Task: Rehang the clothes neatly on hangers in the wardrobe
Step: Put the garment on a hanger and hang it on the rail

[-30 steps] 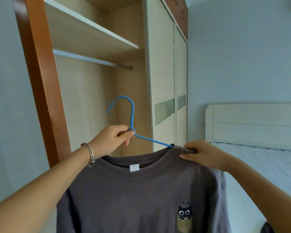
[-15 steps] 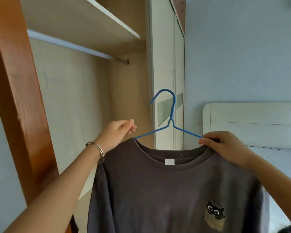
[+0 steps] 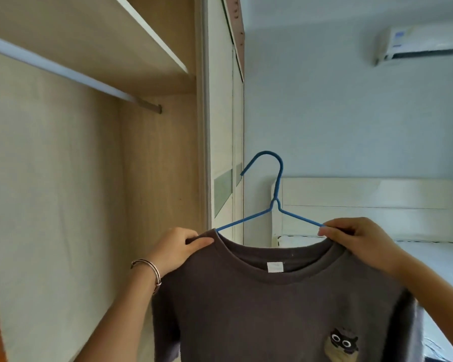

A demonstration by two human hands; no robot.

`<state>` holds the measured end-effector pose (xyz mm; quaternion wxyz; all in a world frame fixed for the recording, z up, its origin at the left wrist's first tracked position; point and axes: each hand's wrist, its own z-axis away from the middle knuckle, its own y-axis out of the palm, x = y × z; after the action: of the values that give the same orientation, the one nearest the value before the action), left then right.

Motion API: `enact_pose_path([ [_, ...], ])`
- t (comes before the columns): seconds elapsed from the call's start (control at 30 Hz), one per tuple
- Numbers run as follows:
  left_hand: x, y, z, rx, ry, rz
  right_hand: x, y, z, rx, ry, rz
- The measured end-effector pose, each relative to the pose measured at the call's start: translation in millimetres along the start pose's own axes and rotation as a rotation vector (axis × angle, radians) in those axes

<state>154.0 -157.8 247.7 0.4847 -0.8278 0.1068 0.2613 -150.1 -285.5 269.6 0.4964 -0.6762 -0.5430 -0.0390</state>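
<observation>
A dark grey T-shirt [image 3: 272, 309] with a small cat patch low on its right side hangs on a blue wire hanger [image 3: 277, 202], whose hook points left and stands upright above the collar. My left hand [image 3: 178, 246] pinches the shirt's left shoulder over the hanger arm. My right hand [image 3: 356, 239] pinches the right shoulder where the hanger wire enters the collar. The wardrobe rail [image 3: 71, 74] runs high at the upper left, above and left of the hanger hook.
The open wardrobe bay [image 3: 63, 192] on the left shows no clothes, with a shelf [image 3: 94, 30] over the rail. A sliding door [image 3: 220, 158] stands just behind the hanger. A bed with a white headboard [image 3: 377, 202] lies to the right, an air conditioner [image 3: 424, 43] high on the wall.
My left hand let go of the hanger neck and took the shirt's left shoulder. The hanger now sits level inside the collar. The shirt moved right and the view tilted up.
</observation>
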Motion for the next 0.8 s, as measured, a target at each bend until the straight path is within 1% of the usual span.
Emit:
enact_pose_path([
  [0.23, -1.9, 4.0, -39.0, -0.097, 0.093, 0.044, -0.8, 13.3, -32.8, -0.025, -0.025, 0.004],
  [0.33, -2.3, 3.8, -56.6, -0.169, 0.166, -0.063, 1.3, 32.8, -60.8, -0.003, -0.101, 0.003],
  [0.4, 4.1, -0.2, -67.4, -0.237, 0.179, -0.153, 4.3, 49.7, -84.1, 0.034, -0.158, -0.013],
  [0.43, 11.5, -3.6, -74.3, -0.271, 0.175, -0.158, 6.5, 57.4, -97.9, 0.060, -0.185, -0.028],
  [0.57, 47.3, -27.0, -103.6, -0.400, 0.089, -0.145, 7.1, 76.5, -161.6, 0.263, -0.265, -0.048],
  [0.7, 73.8, -60.6, -125.7, -0.469, -0.061, -0.311, -6.8, 98.4, -230.4, 0.430, -0.340, 0.023],
  [0.8, 88.3, -85.5, -129.7, -0.528, -0.166, -0.392, -2.3, 130.5, -266.4, 0.524, -0.500, 0.059],
])
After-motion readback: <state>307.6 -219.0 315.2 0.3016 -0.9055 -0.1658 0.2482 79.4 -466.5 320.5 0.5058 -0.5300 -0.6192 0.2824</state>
